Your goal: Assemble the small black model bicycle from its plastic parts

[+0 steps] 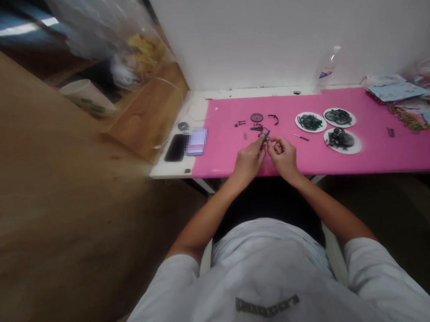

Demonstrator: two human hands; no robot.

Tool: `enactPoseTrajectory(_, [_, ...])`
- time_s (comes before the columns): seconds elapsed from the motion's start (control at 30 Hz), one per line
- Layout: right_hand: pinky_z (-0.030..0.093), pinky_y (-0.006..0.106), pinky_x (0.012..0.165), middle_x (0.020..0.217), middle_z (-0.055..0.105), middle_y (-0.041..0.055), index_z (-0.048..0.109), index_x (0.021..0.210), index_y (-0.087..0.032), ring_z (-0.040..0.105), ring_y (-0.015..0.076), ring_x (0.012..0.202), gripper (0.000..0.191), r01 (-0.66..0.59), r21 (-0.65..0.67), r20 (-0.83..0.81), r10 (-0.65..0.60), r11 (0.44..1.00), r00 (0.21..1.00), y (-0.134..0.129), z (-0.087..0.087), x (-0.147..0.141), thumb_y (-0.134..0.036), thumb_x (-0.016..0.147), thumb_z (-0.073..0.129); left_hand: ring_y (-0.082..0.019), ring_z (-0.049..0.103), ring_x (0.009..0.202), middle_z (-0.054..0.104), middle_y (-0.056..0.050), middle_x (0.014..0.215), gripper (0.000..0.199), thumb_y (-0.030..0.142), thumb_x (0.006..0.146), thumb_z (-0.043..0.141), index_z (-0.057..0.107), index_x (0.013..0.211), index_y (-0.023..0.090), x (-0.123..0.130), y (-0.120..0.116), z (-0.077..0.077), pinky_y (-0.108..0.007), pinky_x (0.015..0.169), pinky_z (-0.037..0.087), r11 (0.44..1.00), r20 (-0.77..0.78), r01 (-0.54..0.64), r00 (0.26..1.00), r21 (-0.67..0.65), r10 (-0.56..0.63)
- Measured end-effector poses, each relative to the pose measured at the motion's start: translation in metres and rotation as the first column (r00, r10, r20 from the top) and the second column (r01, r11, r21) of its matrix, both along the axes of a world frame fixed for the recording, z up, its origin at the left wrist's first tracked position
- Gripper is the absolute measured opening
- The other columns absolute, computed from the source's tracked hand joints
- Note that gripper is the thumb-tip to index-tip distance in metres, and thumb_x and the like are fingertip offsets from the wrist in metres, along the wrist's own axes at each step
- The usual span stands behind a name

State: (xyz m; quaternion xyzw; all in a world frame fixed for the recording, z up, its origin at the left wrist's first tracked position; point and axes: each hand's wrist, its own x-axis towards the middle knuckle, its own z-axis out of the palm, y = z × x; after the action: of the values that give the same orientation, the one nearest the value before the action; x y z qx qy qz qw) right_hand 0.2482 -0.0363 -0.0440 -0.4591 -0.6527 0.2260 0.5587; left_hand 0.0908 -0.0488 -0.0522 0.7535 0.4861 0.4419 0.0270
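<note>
Near the front edge of the pink mat (229,155), my left hand (249,160) pinches a small dark part (266,136). My right hand (283,157) is beside it with curled fingers, its fingertips close to the same part; what they grip is too small to make out. Just beyond my hands lie a round dark disc (256,117), a curved black piece (274,119) and several small dark pieces (241,123). A thin screwdriver (301,137) lies to the right of my right hand.
Three white plates with dark parts, one of them a front plate (354,148), stand right of centre. A dark phone (176,148) lies on the left. A clear bottle (330,62) stands at the back, and plastic packets (396,90) are piled at the right.
</note>
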Motion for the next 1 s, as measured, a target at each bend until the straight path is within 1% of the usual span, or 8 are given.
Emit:
enactPoseTrajectory(0.13, [0.039,0.031,0.063,0.062,0.040,-0.0085,0.074,0.101,-0.023,0.040,0.0142,0.056,0.020,0.023,0.130,0.089,-0.034,0.991,0.995,0.0005,0.0026,0.0033,-0.041,0.101,0.067,-0.024,0.083,0.108,0.080,-0.016,0.134,0.041,0.026,0.112,0.059,0.067,0.150,0.016,-0.0008,0.0001,0.0023,-0.034,0.093,0.066,1.000,-0.009,0.001,1.000,0.015,-0.001])
enactPoseTrajectory(0.23, [0.041,0.032,0.064,0.062,0.044,-0.0075,0.073,0.101,-0.024,0.042,0.0154,0.056,0.017,0.039,0.164,0.127,-0.060,0.986,0.990,0.0010,0.0042,0.0051,-0.040,0.100,0.066,-0.024,0.082,0.113,0.078,-0.015,0.139,0.042,0.027,0.112,0.058,0.067,0.151,0.019,-0.0005,0.0012,0.0016,-0.033,0.094,0.066,0.999,-0.025,-0.001,1.000,0.048,0.002])
enactPoseTrajectory(0.3, [0.041,0.032,0.064,0.062,0.043,-0.0076,0.072,0.100,-0.024,0.042,0.0155,0.056,0.017,0.039,0.159,0.125,-0.060,0.986,0.990,0.0011,0.0045,0.0055,-0.040,0.100,0.066,-0.023,0.082,0.112,0.078,-0.014,0.138,0.043,0.027,0.111,0.058,0.066,0.153,0.019,-0.0004,0.0016,0.0002,-0.031,0.092,0.066,0.998,-0.034,-0.018,0.999,0.063,0.021])
enactPoseTrajectory(0.43, [0.039,0.031,0.061,0.061,0.039,-0.0086,0.071,0.100,-0.024,0.040,0.0144,0.055,0.019,0.022,0.113,0.082,-0.031,0.993,0.996,0.0013,0.0032,0.0052,-0.042,0.100,0.067,-0.022,0.083,0.096,0.083,-0.014,0.126,0.047,0.027,0.109,0.061,0.065,0.156,0.020,-0.0010,0.0011,-0.0023,-0.029,0.082,0.064,0.996,-0.047,-0.078,0.996,0.051,0.081])
enactPoseTrajectory(0.63, [0.036,0.029,0.061,0.062,0.036,-0.0095,0.072,0.101,-0.023,0.039,0.0132,0.056,0.016,-0.015,0.051,0.014,0.014,0.999,1.000,0.0017,0.0009,0.0042,-0.039,0.098,0.070,-0.023,0.082,0.089,0.085,-0.013,0.116,0.042,0.029,0.107,0.066,0.072,0.148,0.023,-0.0013,-0.0019,0.0005,-0.029,0.077,0.062,0.994,-0.034,-0.101,0.994,0.031,0.102])
enactPoseTrajectory(0.7, [0.036,0.029,0.061,0.062,0.036,-0.0099,0.072,0.100,-0.023,0.038,0.0128,0.056,0.015,-0.023,0.047,-0.001,0.024,0.999,1.000,0.0011,0.0008,0.0032,-0.038,0.097,0.071,-0.023,0.082,0.089,0.085,-0.012,0.115,0.042,0.028,0.106,0.068,0.073,0.147,0.022,-0.0016,-0.0018,0.0015,-0.030,0.078,0.062,0.995,-0.034,-0.102,0.994,0.011,0.102])
enactPoseTrajectory(0.83, [0.034,0.029,0.060,0.061,0.035,-0.0102,0.073,0.099,-0.022,0.036,0.0124,0.055,0.016,-0.015,0.035,0.005,0.015,0.999,1.000,-0.0003,0.0009,0.0019,-0.038,0.097,0.070,-0.023,0.082,0.094,0.084,-0.013,0.121,0.041,0.028,0.107,0.067,0.072,0.147,0.022,-0.0013,-0.0011,0.0010,-0.031,0.080,0.062,0.997,-0.012,-0.083,0.996,-0.004,0.083])
enactPoseTrajectory(1.0, [0.035,0.029,0.060,0.061,0.036,-0.0104,0.073,0.099,-0.023,0.037,0.0122,0.055,0.013,-0.022,0.052,0.006,0.022,0.998,1.000,0.0011,-0.0003,0.0027,-0.035,0.096,0.071,-0.022,0.082,0.091,0.085,-0.013,0.119,0.042,0.030,0.107,0.068,0.072,0.147,0.021,0.0014,-0.0025,-0.0021,-0.029,0.077,0.061,0.989,-0.012,-0.142,0.990,0.034,0.142])
